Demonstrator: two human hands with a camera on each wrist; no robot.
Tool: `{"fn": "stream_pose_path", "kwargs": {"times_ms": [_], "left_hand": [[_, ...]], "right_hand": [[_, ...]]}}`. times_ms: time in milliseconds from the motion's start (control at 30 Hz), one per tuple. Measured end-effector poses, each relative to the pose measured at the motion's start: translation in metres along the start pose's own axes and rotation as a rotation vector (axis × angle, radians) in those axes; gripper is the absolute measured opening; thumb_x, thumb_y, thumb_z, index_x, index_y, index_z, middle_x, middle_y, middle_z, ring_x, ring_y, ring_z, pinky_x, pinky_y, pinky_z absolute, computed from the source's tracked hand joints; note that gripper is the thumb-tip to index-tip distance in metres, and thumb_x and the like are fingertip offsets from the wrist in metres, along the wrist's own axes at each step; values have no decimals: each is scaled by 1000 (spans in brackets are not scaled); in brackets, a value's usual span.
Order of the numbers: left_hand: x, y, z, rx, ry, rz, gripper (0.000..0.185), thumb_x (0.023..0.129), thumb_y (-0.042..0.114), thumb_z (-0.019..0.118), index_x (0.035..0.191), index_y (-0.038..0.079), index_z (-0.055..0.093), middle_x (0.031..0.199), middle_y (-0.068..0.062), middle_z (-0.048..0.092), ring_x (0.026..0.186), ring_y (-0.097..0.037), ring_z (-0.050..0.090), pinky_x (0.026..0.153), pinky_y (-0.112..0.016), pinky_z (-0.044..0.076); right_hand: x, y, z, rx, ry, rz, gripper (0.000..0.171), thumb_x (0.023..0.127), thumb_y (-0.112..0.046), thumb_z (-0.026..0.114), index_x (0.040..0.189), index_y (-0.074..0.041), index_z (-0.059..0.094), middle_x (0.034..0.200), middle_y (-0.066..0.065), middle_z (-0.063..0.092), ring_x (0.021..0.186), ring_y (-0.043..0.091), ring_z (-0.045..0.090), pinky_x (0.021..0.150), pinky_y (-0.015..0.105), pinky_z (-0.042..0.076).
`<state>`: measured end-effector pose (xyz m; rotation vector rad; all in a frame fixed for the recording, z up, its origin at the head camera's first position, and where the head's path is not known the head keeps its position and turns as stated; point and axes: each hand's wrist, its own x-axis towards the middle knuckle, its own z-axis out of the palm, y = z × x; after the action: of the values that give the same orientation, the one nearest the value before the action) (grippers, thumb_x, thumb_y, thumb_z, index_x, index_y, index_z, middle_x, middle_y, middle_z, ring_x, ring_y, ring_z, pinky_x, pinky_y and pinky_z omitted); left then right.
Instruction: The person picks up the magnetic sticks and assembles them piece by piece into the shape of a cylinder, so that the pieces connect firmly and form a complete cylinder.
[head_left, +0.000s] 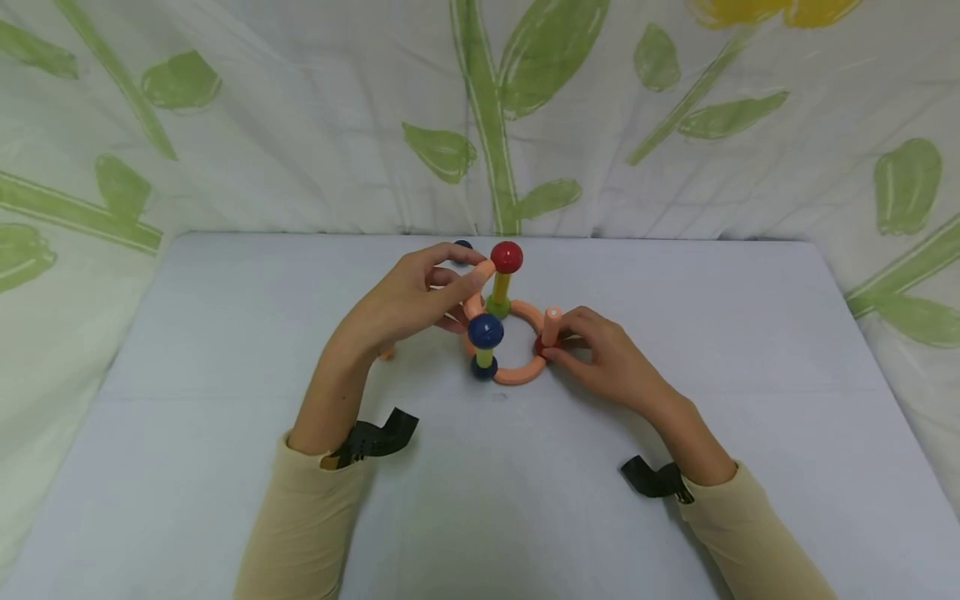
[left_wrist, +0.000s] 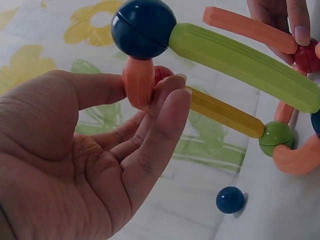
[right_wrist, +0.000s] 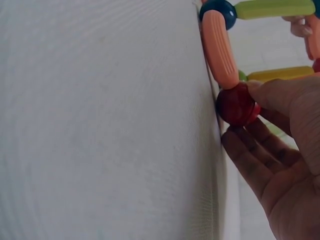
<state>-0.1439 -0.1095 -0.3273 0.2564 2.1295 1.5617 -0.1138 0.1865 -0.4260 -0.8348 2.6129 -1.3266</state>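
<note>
Two sleeves (head_left: 300, 517) reach over the white counter (head_left: 187, 350). Left hand (head_left: 397, 304) has its grip pinched on a short orange stick (left_wrist: 138, 82) under a blue ball (left_wrist: 143, 27). Right hand (head_left: 607, 358) has its grip pinched on a red ball (right_wrist: 236, 104) low on the toy frame (head_left: 501, 333), which stands mid-counter between both hands. One loose blue ball (left_wrist: 230, 199) lies nearby.

No readable text, label or number shows anywhere.

A pale table (head_left: 225, 333) stands against what seems a leaf-printed cloth backdrop (head_left: 300, 125).
</note>
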Motion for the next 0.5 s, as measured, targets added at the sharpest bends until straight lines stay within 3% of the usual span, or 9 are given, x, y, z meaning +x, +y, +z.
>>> {"fn": "stream_pose_path", "kwargs": {"times_ms": [133,267,500], "left_hand": [[-1,2,0,-3,-9,-5,45,106,44,64,143,19,57,92,-11,72,92,-44,75,88,-47,65],[-1,3,-1,9,-15,-8,48,105,46,64,144,19,57,93,-12,73,91,-39,76,88,-45,65],[0,-5,-10,63,11,4,49,110,46,54,148,15,55,115,-14,74,104,-33,76,89,-43,65]], "right_hand": [[0,-1,-1,-1,0,23,18,94,-4,79,105,-12,68,111,5,68,110,21,73,95,38,62],[1,0,-2,9,8,10,19,93,-2,78,105,-13,67,110,3,70,109,18,73,95,37,62],[3,1,-2,12,5,-8,18,94,-2,78,105,-12,67,113,4,73,109,19,74,95,39,62]]}}
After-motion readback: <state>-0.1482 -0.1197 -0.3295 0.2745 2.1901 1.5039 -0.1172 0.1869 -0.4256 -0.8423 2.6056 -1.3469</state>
